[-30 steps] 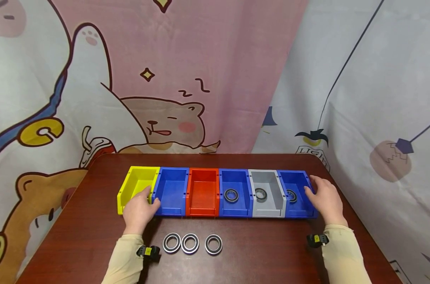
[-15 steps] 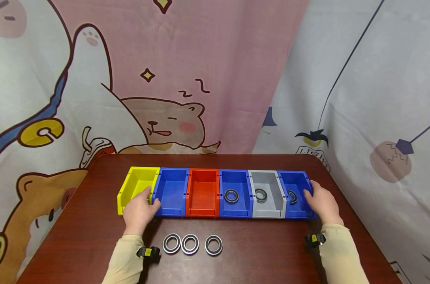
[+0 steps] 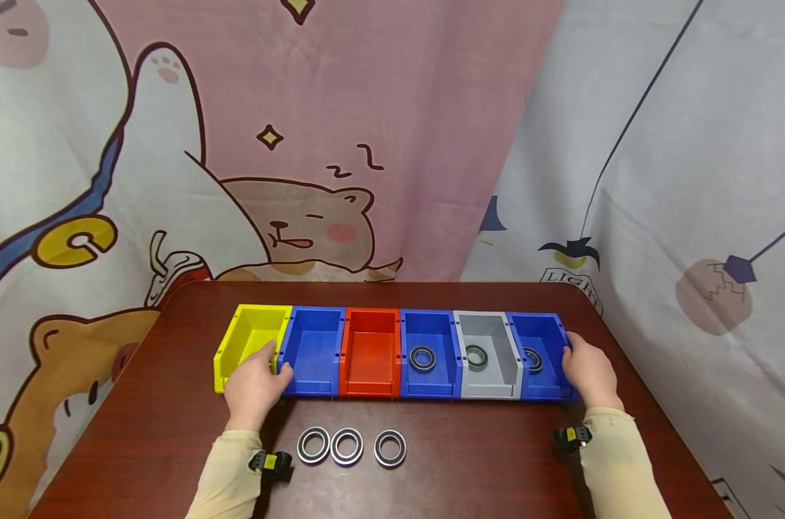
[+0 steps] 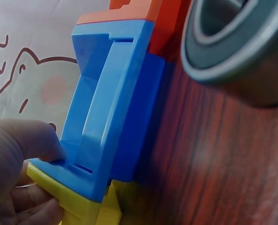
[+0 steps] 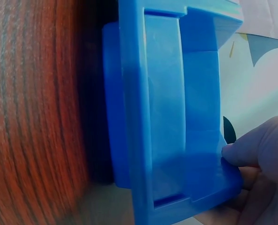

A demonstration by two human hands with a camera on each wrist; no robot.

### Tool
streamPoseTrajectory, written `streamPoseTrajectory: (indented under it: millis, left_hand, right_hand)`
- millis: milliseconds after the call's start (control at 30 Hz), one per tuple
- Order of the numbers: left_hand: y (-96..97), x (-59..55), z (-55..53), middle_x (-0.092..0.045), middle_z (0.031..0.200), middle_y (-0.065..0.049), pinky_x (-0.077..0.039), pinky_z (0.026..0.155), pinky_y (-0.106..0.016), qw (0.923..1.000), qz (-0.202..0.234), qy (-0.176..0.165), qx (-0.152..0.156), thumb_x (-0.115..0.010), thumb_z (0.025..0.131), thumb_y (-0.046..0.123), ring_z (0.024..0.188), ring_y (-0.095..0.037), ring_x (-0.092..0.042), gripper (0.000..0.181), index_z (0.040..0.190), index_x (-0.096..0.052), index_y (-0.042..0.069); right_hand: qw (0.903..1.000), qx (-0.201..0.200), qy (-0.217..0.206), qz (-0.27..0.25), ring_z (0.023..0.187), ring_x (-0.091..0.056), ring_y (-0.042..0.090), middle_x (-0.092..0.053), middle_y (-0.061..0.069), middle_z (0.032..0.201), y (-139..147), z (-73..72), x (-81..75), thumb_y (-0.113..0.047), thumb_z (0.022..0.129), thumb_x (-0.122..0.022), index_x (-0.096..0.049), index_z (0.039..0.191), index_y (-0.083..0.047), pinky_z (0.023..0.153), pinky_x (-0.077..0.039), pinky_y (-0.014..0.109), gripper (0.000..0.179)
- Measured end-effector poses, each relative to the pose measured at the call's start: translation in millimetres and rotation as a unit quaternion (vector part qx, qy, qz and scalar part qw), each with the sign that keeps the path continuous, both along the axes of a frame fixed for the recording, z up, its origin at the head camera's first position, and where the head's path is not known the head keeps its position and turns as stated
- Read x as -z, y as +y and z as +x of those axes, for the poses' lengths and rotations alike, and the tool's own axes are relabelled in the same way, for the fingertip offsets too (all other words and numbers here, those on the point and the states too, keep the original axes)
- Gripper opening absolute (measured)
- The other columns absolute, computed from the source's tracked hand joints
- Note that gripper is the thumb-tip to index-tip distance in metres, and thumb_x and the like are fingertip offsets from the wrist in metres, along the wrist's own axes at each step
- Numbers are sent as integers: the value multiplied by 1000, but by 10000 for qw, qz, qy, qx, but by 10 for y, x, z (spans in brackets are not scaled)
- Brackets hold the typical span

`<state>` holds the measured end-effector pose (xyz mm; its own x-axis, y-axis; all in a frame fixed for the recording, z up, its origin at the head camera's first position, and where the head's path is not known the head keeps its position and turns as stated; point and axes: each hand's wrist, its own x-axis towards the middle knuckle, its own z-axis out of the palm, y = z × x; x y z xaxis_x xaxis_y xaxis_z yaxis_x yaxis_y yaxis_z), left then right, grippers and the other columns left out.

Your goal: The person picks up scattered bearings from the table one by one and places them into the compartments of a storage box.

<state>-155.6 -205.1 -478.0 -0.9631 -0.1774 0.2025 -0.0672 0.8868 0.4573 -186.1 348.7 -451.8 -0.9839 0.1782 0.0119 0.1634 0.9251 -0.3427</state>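
A row of joined plastic bins stands across the table. My left hand point(image 3: 254, 386) pinches the walls where the yellow bin point(image 3: 254, 317) meets the left blue bin point(image 3: 311, 353); in the left wrist view its thumb point(image 4: 40, 140) is on the blue side and the fingers are on the yellow side. At the other end, my right hand point(image 3: 592, 371) grips the outer wall of the rightmost blue bin point(image 5: 164, 112), thumb inside and fingers outside. One bearing lies in each of the three right-hand bins: a bearing point(image 3: 422, 369), a second bearing point(image 3: 483, 359) and a partly hidden third bearing point(image 3: 536, 362).
Three more bearings lie on the table in front of the row: a left bearing point(image 3: 301, 453), a middle one close beside it, and a right bearing point(image 3: 399, 458). Between the blue bins sits a red bin point(image 3: 371, 353). A printed curtain point(image 3: 431, 144) hangs behind the table point(image 3: 470, 461).
My right hand has moved slightly left and closed onto the outer wall of the rightmost blue bin. The left hand, the bins and the bearings have stayed in place.
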Motion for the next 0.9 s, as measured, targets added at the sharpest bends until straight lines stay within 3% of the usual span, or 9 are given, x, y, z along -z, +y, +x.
streamPoseTrajectory:
  millis: [267, 533, 700, 900]
  left_hand:
    - [18, -5, 22, -63, 124, -26, -50, 76, -59, 9999, 2, -136, -9, -65, 88, 27, 105, -45, -62, 57, 137, -55, -1]
    - [18, -39, 76, -60, 126, -30, -48, 88, -59, 9992, 200, -80, 333, -65, 90, 23, 109, -46, -59, 59, 138, -51, -7]
    - [54, -106, 174, -57, 126, -35, -44, 96, -60, 9969, 289, 218, 695, -69, 88, 17, 113, -49, -56, 62, 138, -47, -13]
    - [107, -180, 326, -56, 128, -33, -41, 99, -60, 9920, 196, 746, 1000, -74, 83, 13, 115, -49, -53, 63, 136, -51, -11]
  right_hand:
    - [9999, 105, -84, 20, 111, -53, 58, -49, 41, 130, -29, 8, -19, -8, 99, -45, -39, 141, 12, 87, -45, 66, 47]
    - [9998, 153, -93, -92, 113, -51, 58, -47, 40, 132, -39, 23, -14, -9, 101, -44, -38, 144, 11, 89, -44, 67, 48]
    - [9996, 192, -137, -158, 115, -50, 58, -46, 39, 134, -35, 23, -16, -10, 101, -44, -37, 145, 10, 90, -44, 66, 49]
    - [9995, 220, -161, -161, 115, -50, 58, -45, 39, 135, -38, 25, -23, -10, 101, -45, -36, 145, 10, 89, -44, 66, 49]
